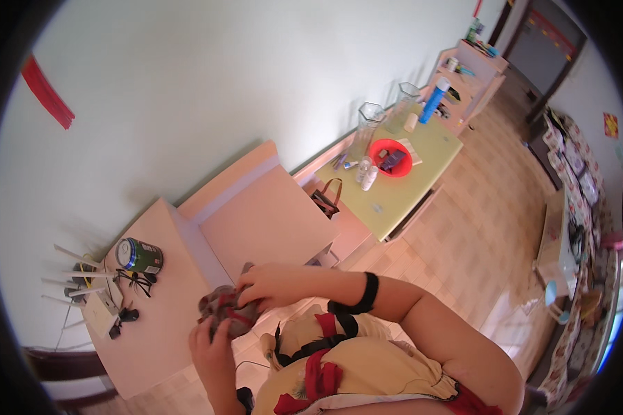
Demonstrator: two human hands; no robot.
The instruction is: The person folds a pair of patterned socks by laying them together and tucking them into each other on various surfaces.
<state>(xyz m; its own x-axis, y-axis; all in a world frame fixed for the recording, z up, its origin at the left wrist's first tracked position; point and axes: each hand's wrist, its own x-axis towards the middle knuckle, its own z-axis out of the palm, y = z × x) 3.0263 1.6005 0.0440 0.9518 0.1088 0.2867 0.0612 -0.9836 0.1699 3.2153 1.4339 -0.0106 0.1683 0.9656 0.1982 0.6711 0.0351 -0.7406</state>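
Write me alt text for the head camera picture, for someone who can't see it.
Seen from above, a person's left hand and right hand together grip a small grey and red cloth bundle at the edge of a pale pink table. A green tin and a white router sit on that table; further off, a red bowl rests on a yellow-green table.

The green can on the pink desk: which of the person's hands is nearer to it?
Left. The left hand grips the grey and red cloth bundle from below, on the side toward the green can. The right hand holds the bundle's top, farther right.
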